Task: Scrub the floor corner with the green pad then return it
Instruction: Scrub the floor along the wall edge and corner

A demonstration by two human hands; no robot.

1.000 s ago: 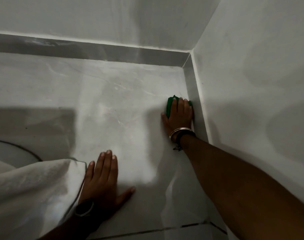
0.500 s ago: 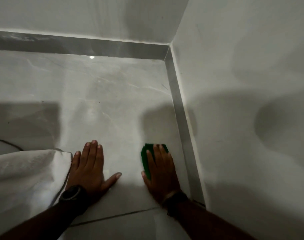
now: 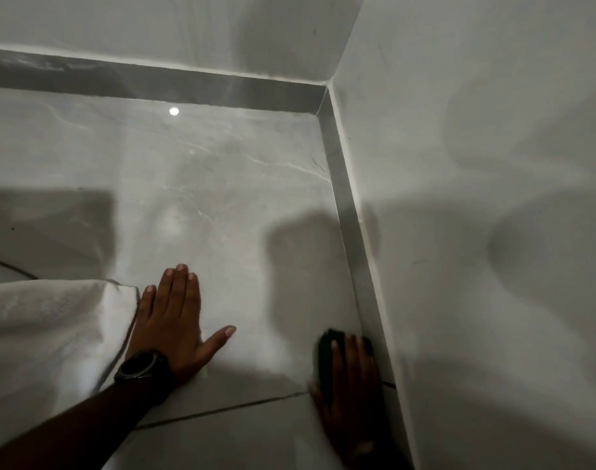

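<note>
The green pad (image 3: pixel 324 359) lies flat on the grey marble floor, in shadow so it looks almost black, right against the skirting of the right wall. My right hand (image 3: pixel 349 395) presses down on it, fingers spread over its top; only its left and far edges show. My left hand (image 3: pixel 174 322) rests flat and open on the floor to the left, a dark watch on its wrist. The floor corner (image 3: pixel 318 111) is far ahead, where the two skirtings meet.
A white towel (image 3: pixel 49 337) lies bunched on the floor at the left, touching my left hand. A dark cable (image 3: pixel 10 266) curves behind it. A grout line (image 3: pixel 222 408) crosses the floor near my wrists. White walls close off the back and right.
My right hand has dragged the pad back along the right skirting, away from the corner and toward me. My left hand stays planted on the floor beside the towel.
</note>
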